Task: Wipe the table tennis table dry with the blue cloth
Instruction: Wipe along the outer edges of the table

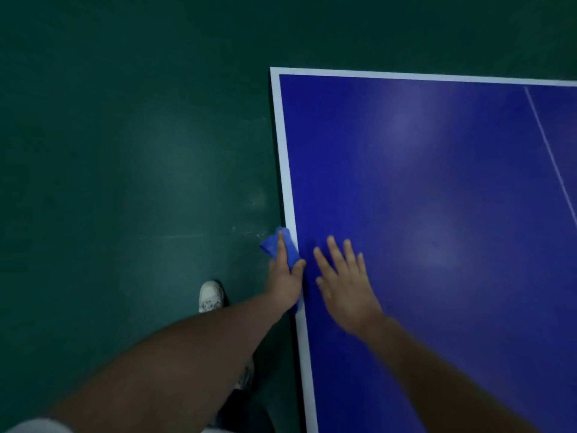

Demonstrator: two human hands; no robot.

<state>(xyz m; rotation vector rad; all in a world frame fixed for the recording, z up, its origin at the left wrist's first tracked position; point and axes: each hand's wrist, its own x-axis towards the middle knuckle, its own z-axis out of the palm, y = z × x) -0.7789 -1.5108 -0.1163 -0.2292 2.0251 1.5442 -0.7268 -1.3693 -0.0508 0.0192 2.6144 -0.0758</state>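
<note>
Head camera looks down on the blue cloth, which sits bunched at the left edge of the table, low in the middle of the frame. Part of the cloth hangs out past the edge over the floor and part lies on the white border line that runs along that edge. The left hand holds the cloth. Its forefinger is stretched along the top of the bundle and its thumb is closed against the cloth on the table side, so the fabric is pinched between them.

Just beside it, to the right in the frame, the right hand is spread wide with straight fingers over the blue surface and holds nothing. It is blurred, so it seems to lie flat on the table, but contact cannot be made out for certain. Both bare forearms reach in from the lower edge of the frame.

The table fills the right half of the frame, its far corner at upper middle. A thin white line crosses the surface near the right edge, and pale patches of reflected light show on the blue.

Dark green floor takes up the left half. A white shoe stands on it left of the left forearm.
</note>
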